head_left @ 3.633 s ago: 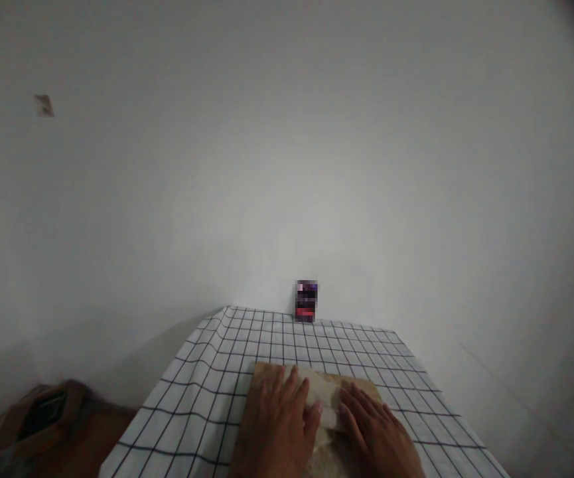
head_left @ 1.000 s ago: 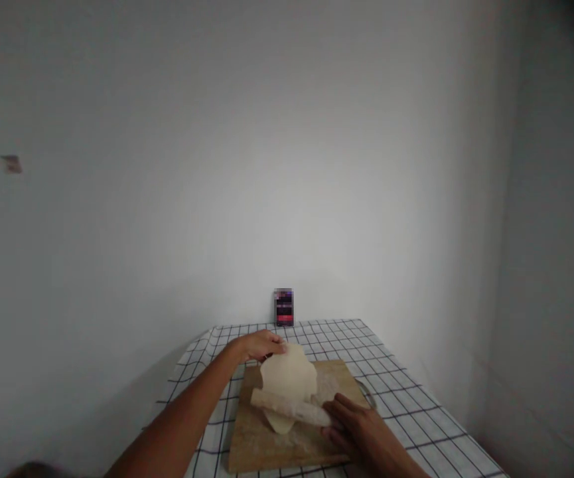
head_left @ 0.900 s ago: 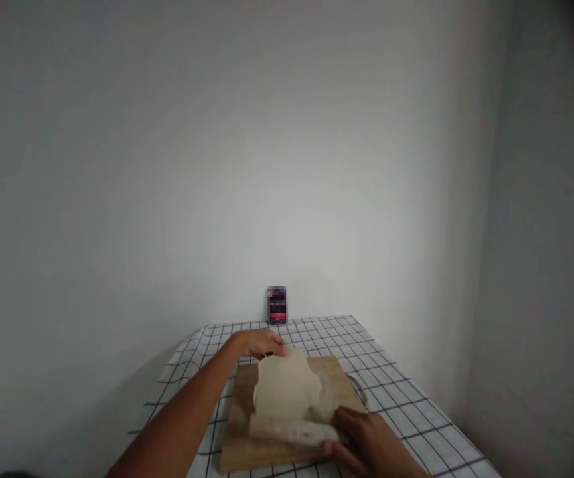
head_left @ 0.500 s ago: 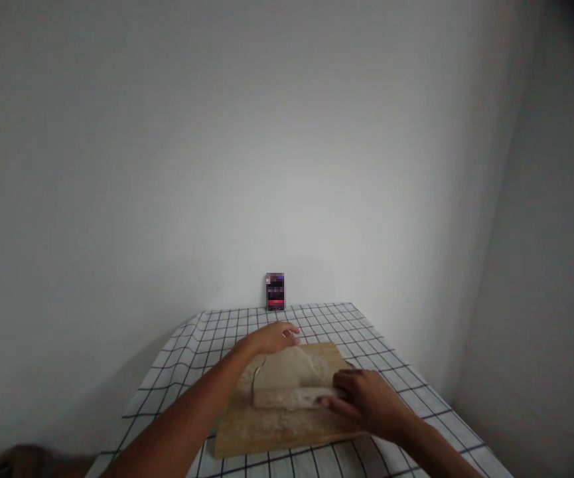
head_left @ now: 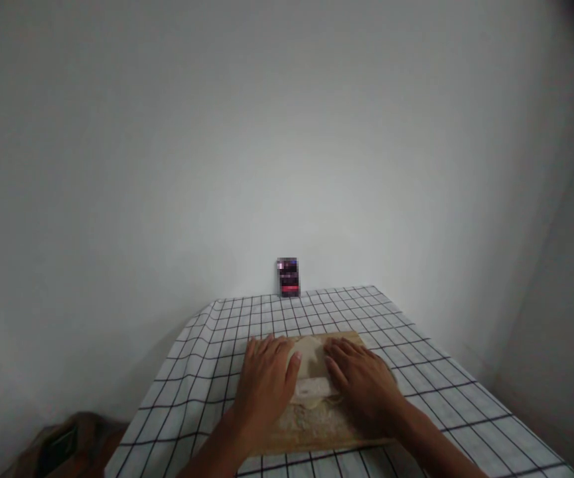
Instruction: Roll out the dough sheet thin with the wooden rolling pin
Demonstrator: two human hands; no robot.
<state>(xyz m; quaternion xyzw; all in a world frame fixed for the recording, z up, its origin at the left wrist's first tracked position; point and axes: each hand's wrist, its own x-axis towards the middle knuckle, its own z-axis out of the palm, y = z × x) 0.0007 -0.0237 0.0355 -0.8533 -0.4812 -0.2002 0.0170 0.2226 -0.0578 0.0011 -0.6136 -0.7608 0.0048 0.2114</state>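
A pale rolling pin [head_left: 312,388] lies crosswise on a flat sheet of dough [head_left: 310,353], its ends hidden under my hands. My left hand [head_left: 265,373] rests over the pin's left part, fingers stretched forward and thumb apart. Over the right part lies my right hand [head_left: 359,378], palm down with fingers extended. Beneath the dough is a wooden board [head_left: 316,428] dusted with flour.
A white tablecloth with dark grid lines [head_left: 207,362] covers the table. At its far edge a small dark box-like item [head_left: 288,277], blurred out, stands against the white wall [head_left: 287,146]. A brown object [head_left: 68,441] sits low at the left.
My left hand has come back from the dough's far edge onto the pin's left part. My right hand has gone from gripping the pin's end to lying flat over it. The view has shifted slightly.
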